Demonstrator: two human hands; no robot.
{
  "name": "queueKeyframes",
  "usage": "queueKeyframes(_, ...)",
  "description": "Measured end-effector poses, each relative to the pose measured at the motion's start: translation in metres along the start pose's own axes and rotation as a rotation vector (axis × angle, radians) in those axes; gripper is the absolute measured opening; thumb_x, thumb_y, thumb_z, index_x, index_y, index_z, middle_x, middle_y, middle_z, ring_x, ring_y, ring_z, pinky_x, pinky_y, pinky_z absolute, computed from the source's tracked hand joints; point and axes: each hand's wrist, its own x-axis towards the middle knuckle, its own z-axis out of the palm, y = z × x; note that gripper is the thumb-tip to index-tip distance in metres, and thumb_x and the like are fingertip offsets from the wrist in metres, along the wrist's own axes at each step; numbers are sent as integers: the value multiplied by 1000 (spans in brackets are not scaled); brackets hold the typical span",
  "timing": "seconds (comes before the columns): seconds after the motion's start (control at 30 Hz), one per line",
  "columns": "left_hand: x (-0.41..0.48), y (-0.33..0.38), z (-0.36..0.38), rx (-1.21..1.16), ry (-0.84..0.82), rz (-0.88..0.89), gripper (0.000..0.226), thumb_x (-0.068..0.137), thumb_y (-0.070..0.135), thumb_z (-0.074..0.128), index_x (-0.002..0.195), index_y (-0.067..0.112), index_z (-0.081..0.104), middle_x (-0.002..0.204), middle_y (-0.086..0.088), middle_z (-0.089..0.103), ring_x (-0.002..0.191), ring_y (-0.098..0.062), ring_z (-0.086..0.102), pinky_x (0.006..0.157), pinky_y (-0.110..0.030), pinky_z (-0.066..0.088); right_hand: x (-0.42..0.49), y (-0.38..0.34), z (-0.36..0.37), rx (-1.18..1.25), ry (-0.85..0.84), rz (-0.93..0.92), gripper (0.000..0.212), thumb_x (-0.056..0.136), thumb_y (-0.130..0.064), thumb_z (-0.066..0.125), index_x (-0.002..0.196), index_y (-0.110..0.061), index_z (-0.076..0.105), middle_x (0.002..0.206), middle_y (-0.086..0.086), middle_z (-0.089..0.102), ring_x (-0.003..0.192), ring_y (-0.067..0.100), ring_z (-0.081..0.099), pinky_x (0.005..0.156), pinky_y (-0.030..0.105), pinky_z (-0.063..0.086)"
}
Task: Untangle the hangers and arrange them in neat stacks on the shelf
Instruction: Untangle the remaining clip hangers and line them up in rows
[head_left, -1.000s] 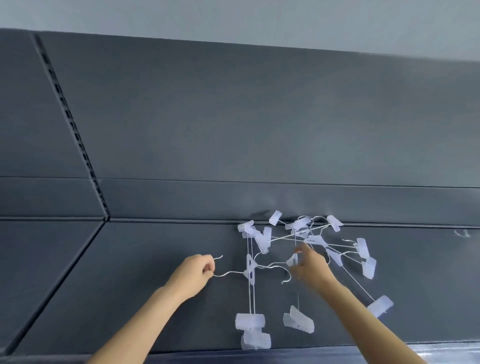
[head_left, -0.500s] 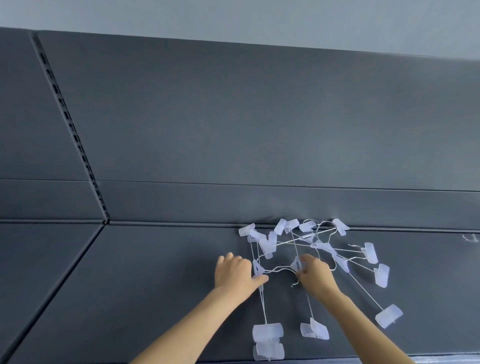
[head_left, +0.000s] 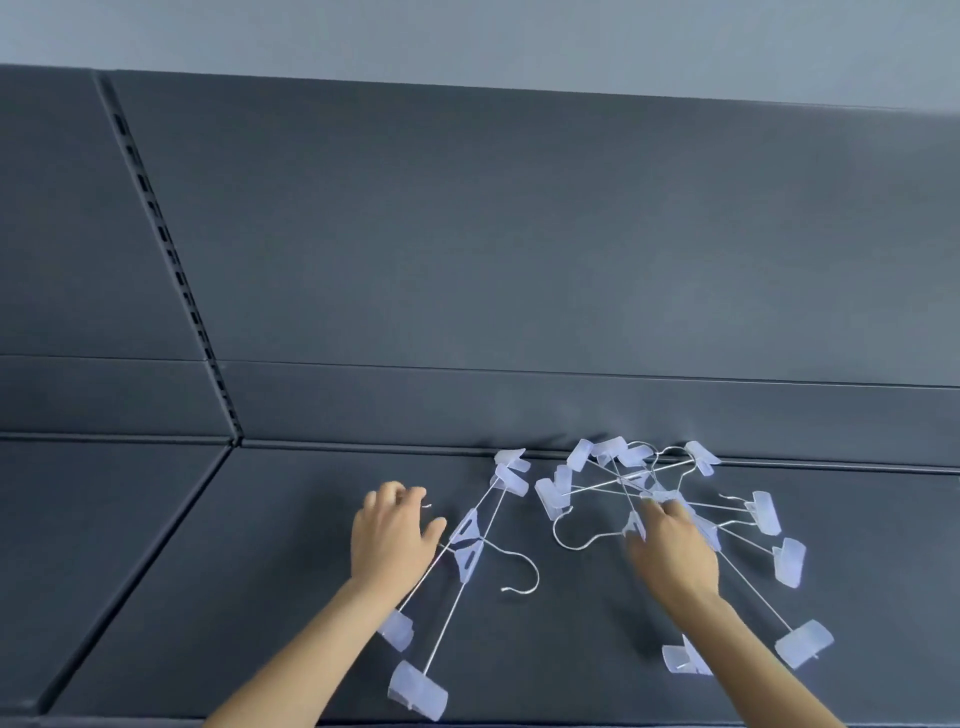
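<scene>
The left hand (head_left: 392, 535) curled over a hook of the loose pair (head_left: 467, 558) on the shelf (head_left: 260, 571); the right hand (head_left: 672, 551) pinched the tangle (head_left: 623, 478) by the back edge.

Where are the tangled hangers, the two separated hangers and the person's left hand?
tangled hangers (head_left: 629, 480): head view, crossing wires mid-pile.
two separated hangers (head_left: 467, 556): head view, lower plastic centrepiece.
left hand (head_left: 387, 540): head view, back of hand.
</scene>
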Motion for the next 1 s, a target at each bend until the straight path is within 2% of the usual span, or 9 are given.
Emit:
queueKeyframes(0.07,5,-10,-7,-43,-121,-179,36,89,31,51,120,12,52,117,-9,55,112,-30,49,88,-36,42,-9,-21,2,33,48,-108,21,89,-18,42,104,-12,57,108,4,53,106,25,51,64,29,36)
queueKeyframes(0.13,9,-14,-9,-189,-215,-264,15,87,22,51,93,9,57,92,-8,57,94,-30,53,76,-33,43,-21,-45,12,71,-37,-225,20,90,-22,42,87,-12,59,96,1,51,104,23,51,65,30,35)
queueKeyframes(0.2,11,-12,-8,-304,-247,-288,17,84,14,52,67,10,49,75,-5,53,77,-27,50,67,-29,39,-30,-66,26,82,-208,-251,21,90,-26,45,74,-13,51,91,-1,42,104,24,50,66,29,34)
queueKeyframes(0.33,13,-5,-15,-645,-251,-362,23,85,5,50,63,10,54,67,-7,60,56,-20,51,52,-23,39,-33,-82,42,158,-341,-226,9,87,-15,48,78,-16,52,94,3,48,101,24,51,69,28,40)
queueKeyframes(0.47,19,1,-49,-887,-164,-365,21,84,3,54,65,9,60,63,-4,61,52,-13,51,49,-21,39,-14,-86,10,560,-459,-73,27,77,-1,50,58,-19,53,47,-7,55,44,9,50,45,19,38)
queueKeyframes(0.53,22,8,-67,-931,-109,-328,19,84,4,54,68,9,62,63,-3,61,54,-13,51,51,-21,40,-7,-93,-14,716,-453,-60,24,78,2,52,61,-13,58,37,-7,50,33,6,41,37,17,31)
queueKeyframes(0.77,10,44,-64,-869,-199,-177,22,84,9,56,65,7,67,64,-3,65,59,-15,50,64,-26,42,-5,-114,-44,962,-507,-72,19,85,-7,53,67,-4,58,56,4,55,45,12,44,41,17,35)
queueKeyframes(0.93,0,64,-50,-1000,-207,-161,17,82,3,57,76,-11,64,71,-10,47,69,-19,38,61,-28,29,-16,-124,-31,1090,-597,-42,20,87,3,42,83,4,62,62,6,55,52,14,43,47,18,37)
queueKeyframes(1.0,-3,67,-49,-1052,-237,-148,12,80,3,59,77,-6,67,69,-10,55,67,-19,47,65,-27,36,-15,-122,-28,1091,-581,-28,23,84,8,39,94,10,61,70,14,59,54,15,48,48,18,42)
